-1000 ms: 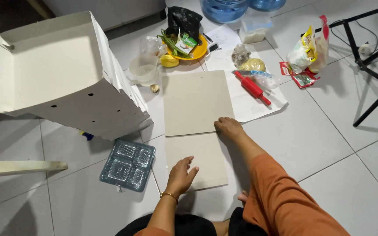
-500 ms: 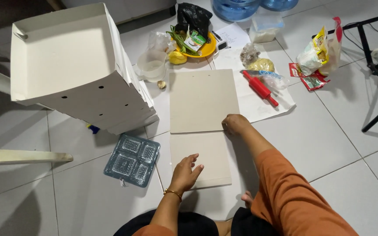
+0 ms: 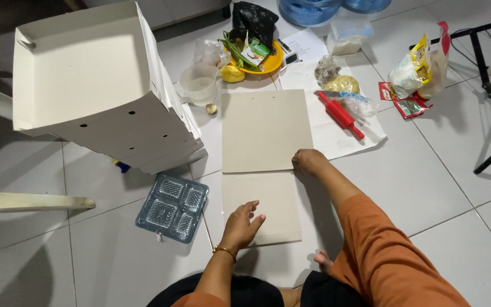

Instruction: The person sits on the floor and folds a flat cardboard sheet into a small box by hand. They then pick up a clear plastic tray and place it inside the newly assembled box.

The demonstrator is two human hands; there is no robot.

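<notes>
Cardboard sheet [image 3: 263, 165], creased across its width, lies flat on the tiled floor [image 3: 427, 182] directly in front of us. Its long axis runs straight away from our body, and the fold line crosses it at about mid-length. Our left hand [image 3: 241, 225] rests palm down on the near panel, fingers spread and slightly lifted, gripping nothing. Our right hand [image 3: 309, 161] sits at the right end of the fold line, curled into a loose fist that presses on the sheet's edge; no grip is closed around the board. The right hand is therefore the one on the crease, while the left hand lies nearer our body and weighs on the near panel. The far panel extends beyond both hands, toward the clutter at the top of the view.

To the left of the sheet, just beside its near panel, lies a clear plastic compartment tray [image 3: 173, 207]. Above that stands a stack of white folded boxes [image 3: 103, 96], the top one open toward us. Right of the far panel, a red rolling pin [image 3: 341, 114] lies on a white paper sheet [image 3: 336, 133], its axis slanting away from the board. An orange bowl [image 3: 268, 59] of packets sits beyond the far edge.
</notes>
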